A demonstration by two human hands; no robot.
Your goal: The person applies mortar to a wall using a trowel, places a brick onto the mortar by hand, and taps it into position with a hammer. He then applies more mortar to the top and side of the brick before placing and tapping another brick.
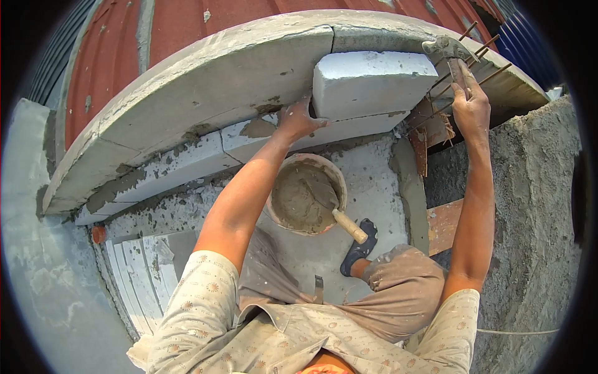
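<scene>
My right hand (471, 106) is wrapped round the handle of a hammer (443, 47), whose head is raised by the right end of a white block (374, 84). That block rests on a lower course of white blocks (240, 138), against a curved concrete wall (218, 87). At the block's left end is my left hand (299, 121), its fingers spread and partly hidden behind the thumb side. Below it stands a bucket (274, 202) of grey mortar, with a trowel (339, 215) lying in it, its wooden handle over the rim.
Rusty rebar (492, 75) sticks out beside the hammer. Broken wooden boards (418, 146) hang at the block's right end. Several thin white slabs (146, 271) lie at the left. A rough cement wall (529, 206) rises on the right, and red metal roofing (249, 15) lies beyond the curved wall.
</scene>
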